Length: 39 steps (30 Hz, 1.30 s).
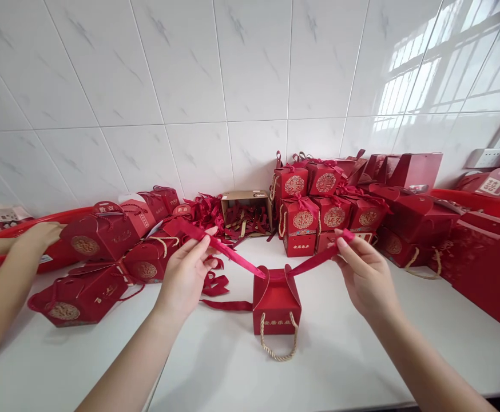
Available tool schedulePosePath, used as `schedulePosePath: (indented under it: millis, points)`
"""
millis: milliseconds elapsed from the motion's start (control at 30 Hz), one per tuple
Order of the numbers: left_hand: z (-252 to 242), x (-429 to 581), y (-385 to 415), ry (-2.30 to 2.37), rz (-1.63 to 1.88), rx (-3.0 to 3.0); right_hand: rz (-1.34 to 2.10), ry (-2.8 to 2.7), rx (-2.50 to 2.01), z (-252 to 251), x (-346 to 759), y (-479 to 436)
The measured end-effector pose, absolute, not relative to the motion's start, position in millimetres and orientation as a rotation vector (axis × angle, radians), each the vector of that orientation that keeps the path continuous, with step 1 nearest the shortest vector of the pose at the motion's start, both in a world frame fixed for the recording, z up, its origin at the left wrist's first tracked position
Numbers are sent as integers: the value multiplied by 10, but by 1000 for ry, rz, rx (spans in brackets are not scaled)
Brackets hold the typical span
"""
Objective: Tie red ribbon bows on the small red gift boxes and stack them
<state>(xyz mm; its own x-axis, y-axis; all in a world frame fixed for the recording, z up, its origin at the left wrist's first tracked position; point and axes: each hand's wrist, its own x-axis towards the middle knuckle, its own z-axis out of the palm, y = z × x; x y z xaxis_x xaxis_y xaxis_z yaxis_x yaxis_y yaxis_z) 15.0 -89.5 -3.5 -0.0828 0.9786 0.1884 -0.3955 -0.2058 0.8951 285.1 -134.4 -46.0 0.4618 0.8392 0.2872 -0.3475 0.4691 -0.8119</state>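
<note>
A small red gift box (277,300) with gold lettering and a twisted rope handle (279,358) stands upright on the white table (327,349). A red ribbon (241,261) passes through the top of the box and stretches out to both sides. My left hand (189,272), left of the box and above it, pinches one end of the ribbon. On the other side, my right hand (364,269) pinches the opposite end. Another ribbon strip (228,306) lies on the table beside the box's left side.
Behind, an open cardboard box (246,199) holds ribbons, with a loose ribbon pile (205,214) beside it. Finished-looking red boxes (301,220) are stacked at centre right. Larger red boxes (82,294) stand left, near another person's arm (14,280). Red bags (485,274) stand at right.
</note>
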Motion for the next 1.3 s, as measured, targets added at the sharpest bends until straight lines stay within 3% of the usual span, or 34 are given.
schedulePosePath:
  millis: [200, 433, 867, 1033, 1300]
  points:
    - [338, 425, -874, 800, 1446, 1521, 666, -1156, -761, 1, 2762, -1186]
    - [547, 693, -925, 752, 1436, 1683, 574, -1249, -648, 317, 2597, -1093]
    - [598, 771, -932, 616, 1419, 1690, 746, -1189, -590, 466, 2550, -1106]
    - [583, 797, -991, 617, 1247, 1745, 791, -1441, -784, 528, 2500, -1150]
    - [580, 728, -1033, 700, 1069, 1783, 832, -1806, -617, 410, 2499, -1198]
